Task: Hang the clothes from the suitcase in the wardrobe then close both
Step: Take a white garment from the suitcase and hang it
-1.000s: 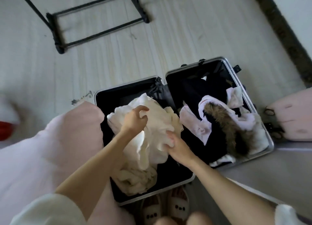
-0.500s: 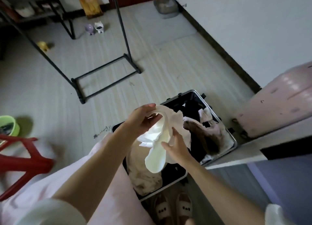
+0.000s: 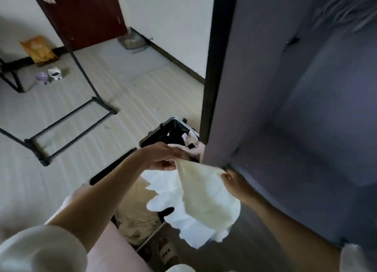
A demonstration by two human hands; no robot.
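Both hands up, left hand (image 3: 163, 157) and right hand (image 3: 237, 183) each pinching the cream garment (image 3: 204, 200) above the open suitcase (image 3: 163, 127), beside the wardrobe (image 3: 285, 108).

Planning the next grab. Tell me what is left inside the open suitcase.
The suitcase shows dark and pinkish clothes in its far half, beige fabric nearer. The held white garment covers the rest.

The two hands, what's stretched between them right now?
In the head view, a cream garment spans from the left hand to the right hand, both gripping its top edge.
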